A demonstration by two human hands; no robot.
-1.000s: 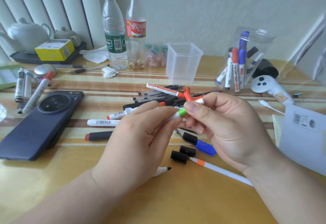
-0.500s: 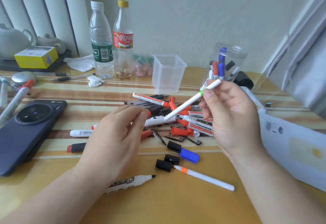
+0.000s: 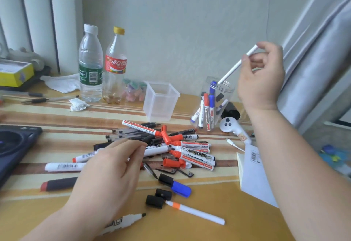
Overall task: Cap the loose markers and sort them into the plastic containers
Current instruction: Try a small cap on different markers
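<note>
Above the striped yellow table (image 3: 28,212), a slim white marker (image 3: 233,68) is slanting at upper right, its lower end at the mouth of the clear jar (image 3: 228,90), the right hand (image 3: 260,77) pinching it between fingertips, while the left hand (image 3: 108,168) is hovering, loosely curled, over the marker pile (image 3: 180,151).

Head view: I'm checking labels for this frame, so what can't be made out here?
Head view only:
White marker: lower end blurred at the jar rim; in or not, unclear.
Left hand: curled fingers hide whether it holds anything.
Phone: cut off by the left edge.
Black-tipped marker: barrel under the left wrist.
</note>
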